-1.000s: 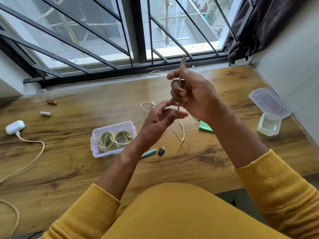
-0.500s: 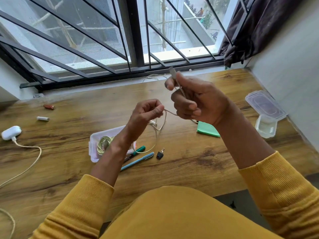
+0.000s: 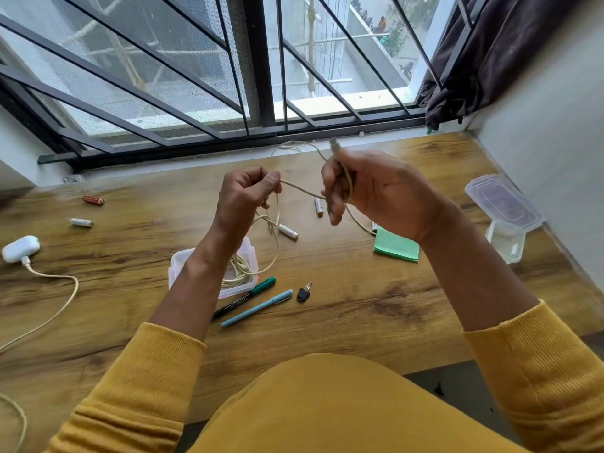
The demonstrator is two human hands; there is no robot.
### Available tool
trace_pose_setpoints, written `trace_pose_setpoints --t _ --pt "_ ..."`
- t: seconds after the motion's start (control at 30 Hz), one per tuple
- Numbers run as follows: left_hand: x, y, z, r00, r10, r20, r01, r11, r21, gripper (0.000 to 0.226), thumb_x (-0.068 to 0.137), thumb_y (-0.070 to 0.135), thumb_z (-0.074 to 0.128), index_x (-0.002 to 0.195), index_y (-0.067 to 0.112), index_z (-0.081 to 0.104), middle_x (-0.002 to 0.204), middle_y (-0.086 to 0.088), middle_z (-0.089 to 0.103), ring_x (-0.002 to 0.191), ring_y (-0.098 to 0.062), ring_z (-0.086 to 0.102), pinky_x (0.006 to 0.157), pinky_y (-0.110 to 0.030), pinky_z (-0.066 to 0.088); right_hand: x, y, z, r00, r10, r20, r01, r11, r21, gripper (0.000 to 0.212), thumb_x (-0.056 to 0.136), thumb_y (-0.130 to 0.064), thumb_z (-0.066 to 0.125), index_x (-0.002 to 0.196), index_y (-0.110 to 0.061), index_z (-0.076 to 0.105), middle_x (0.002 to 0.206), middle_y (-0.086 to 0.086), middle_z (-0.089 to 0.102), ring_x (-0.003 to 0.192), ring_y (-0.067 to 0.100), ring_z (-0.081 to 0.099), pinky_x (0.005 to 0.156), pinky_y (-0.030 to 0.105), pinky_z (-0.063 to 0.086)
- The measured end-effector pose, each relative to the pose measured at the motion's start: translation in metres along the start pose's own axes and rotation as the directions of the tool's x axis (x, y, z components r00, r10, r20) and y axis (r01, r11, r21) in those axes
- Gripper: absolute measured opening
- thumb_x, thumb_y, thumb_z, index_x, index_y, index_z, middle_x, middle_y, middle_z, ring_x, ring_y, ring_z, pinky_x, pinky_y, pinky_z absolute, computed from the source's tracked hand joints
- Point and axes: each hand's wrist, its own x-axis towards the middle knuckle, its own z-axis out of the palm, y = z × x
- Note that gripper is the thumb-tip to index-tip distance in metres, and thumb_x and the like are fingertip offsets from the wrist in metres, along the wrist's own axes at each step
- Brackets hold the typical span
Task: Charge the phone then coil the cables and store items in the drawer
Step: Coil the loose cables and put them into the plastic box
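Both my hands hold one beige cable (image 3: 302, 190) above the wooden desk (image 3: 359, 308). My right hand (image 3: 376, 194) grips loops of it, with the plug end sticking up past the thumb. My left hand (image 3: 248, 197) pinches the strand a short way to the left, and the slack hangs down in a loop beneath. Below my left wrist stands a small clear box (image 3: 178, 263) holding another coiled cable (image 3: 238, 271). A white charger (image 3: 20, 248) with its own cable (image 3: 55, 308) lies at the far left. No phone or drawer is visible.
Several batteries (image 3: 287, 231) lie scattered on the desk. A green marker (image 3: 248, 295), a blue pen (image 3: 256, 308) and a small black key (image 3: 304, 293) lie near the front. A green pad (image 3: 396, 245) and an empty clear box (image 3: 505, 240) with its lid (image 3: 503, 201) sit at the right by the wall.
My left hand has moved up and left, drawing the cable taut between both hands. The right hand keeps its grip with the plug upward. The view has tilted, showing more of the desk's front.
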Motion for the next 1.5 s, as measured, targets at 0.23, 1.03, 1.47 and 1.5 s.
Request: trace_pose_setpoints --t 0.23,1.03,1.47,1.5 --pt "0.001 0.023 0.008 0.990 0.084 0.118 -0.101 0.983 0.153 0.022 0.101 0.019 0.068 0.079 0.016 0.071 0.070 0.009 0.069 0.064 -0.002 0.057 0.064 -0.020 0.046 0.006 0.013 0.021 0.942 0.318 0.104 -0.240 0.860 -0.451 0.046 0.116 -0.021 0.033 0.115 0.013 0.063 0.102 0.029 0.075 0.097 0.048 0.071 0.097 0.051 0.054" --pt "-0.024 0.025 0.018 0.992 0.124 0.026 -0.127 0.978 0.163 0.014 0.104 0.027 0.064 0.094 0.020 0.072 0.068 0.008 0.068 0.056 -0.009 0.059 0.055 -0.039 0.052 0.015 0.032 0.038 0.957 0.145 -0.252 -0.140 0.989 0.039 0.039 0.115 -0.038 0.031 0.112 -0.011 0.059 0.117 0.011 0.068 0.117 0.020 0.067 0.114 0.054 0.041" --pt "-0.027 -0.002 0.011 0.969 0.012 0.245 -0.095 0.940 0.327 0.042 0.096 0.063 0.061 0.088 0.024 0.074 0.067 -0.010 0.063 0.060 -0.022 0.059 0.058 -0.035 0.049 0.024 0.010 0.015 0.975 0.071 -0.210 0.035 0.885 0.465 0.043 0.115 -0.042 0.024 0.087 -0.021 0.049 0.075 -0.003 0.058 0.068 0.014 0.054 0.129 0.061 0.016" --pt "-0.025 -0.004 0.007 0.971 0.011 0.240 -0.099 0.929 0.357 0.044 0.094 0.067 0.062 0.088 0.024 0.074 0.070 -0.016 0.063 0.061 -0.028 0.057 0.057 -0.040 0.048 0.023 0.008 0.011 0.982 0.066 -0.176 0.021 0.890 0.456 0.042 0.114 -0.042 0.025 0.086 -0.021 0.048 0.070 -0.004 0.053 0.063 0.013 0.048 0.128 0.062 0.017"
